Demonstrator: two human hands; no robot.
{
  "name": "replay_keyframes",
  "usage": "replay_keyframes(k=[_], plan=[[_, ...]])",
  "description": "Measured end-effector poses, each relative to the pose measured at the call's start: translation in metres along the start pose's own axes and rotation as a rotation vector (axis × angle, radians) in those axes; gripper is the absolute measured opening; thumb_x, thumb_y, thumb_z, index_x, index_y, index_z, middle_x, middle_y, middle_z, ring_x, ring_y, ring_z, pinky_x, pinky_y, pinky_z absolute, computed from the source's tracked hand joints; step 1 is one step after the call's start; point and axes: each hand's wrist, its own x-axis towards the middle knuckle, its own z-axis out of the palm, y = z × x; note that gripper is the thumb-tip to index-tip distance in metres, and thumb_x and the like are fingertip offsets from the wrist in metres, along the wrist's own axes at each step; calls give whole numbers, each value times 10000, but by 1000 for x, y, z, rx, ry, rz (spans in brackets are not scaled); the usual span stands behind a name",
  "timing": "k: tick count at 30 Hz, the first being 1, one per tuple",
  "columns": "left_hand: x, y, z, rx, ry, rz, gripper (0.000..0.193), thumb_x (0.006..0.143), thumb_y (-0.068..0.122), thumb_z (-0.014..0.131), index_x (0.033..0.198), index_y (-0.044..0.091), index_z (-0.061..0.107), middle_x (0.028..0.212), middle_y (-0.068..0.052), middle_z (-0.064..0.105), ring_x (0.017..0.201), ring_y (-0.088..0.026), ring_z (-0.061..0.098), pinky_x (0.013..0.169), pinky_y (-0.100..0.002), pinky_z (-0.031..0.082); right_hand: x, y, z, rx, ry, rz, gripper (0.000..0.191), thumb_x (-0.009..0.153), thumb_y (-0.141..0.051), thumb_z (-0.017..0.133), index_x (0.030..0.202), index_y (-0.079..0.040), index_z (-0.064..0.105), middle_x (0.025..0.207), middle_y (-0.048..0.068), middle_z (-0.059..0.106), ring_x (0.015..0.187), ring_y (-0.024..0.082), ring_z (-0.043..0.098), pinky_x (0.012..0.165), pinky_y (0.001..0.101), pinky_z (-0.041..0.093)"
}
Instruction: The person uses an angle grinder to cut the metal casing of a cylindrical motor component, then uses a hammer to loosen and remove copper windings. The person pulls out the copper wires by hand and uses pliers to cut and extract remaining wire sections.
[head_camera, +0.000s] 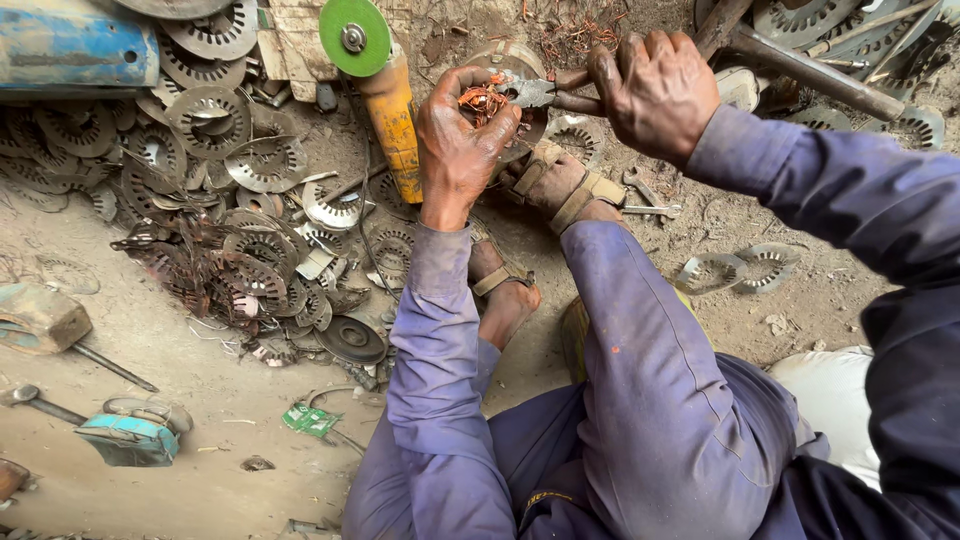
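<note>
— While the person sits on the dirt floor (200, 400) in purple-blue work clothes, what does each hand have?

— The left hand (462, 140) is curled around a tangle of bright orange copper wire (483, 101), fingers closed on it. The right hand (655, 92) is clenched around the handles of a pair of grey metal pliers (540, 93), whose tip touches the wire.

— Where does the wire sit?

— It sticks out of a round, rusty metal motor core (520, 70), which rests on the ground just beyond a sandalled foot (560, 185). How far the plier tip is closed on the strands I cannot tell; it seems to bite them, but the left hand's fingers cover part of it.

— And around them?

— A yellow angle grinder with a green disc (375, 80) lies just beside the left hand. Further left, a heap of thin, rusty slotted steel discs (220, 180) spreads over the floor. A small grey spanner (650, 208) lies near the foot, and a wood-headed mallet (45, 320) lies well apart at the left edge
</note>
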Motion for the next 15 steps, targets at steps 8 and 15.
replay_keyframes(k=[8, 15], plan=[[12, 7, -2, 77, 15, -124, 379, 818, 189, 859, 1115, 34, 683, 919, -107, 786, 743, -197, 738, 721, -328, 598, -8, 9, -20, 827, -543, 59, 379, 890, -176, 696, 1221, 8, 680, 877, 181, 756, 684, 274, 722, 641, 461, 612], [47, 16, 11, -166, -94, 29, 375, 877, 257, 808, 1152, 47, 665, 1011, -51, 764, 846, -181, 773, 731, -341, 670, -12, 16, -45, 841, -660, 422, 462, 994, -197, 566, 1446, -103, 539, 794, 153, 706, 526, 253, 644, 488, 446, 603]])
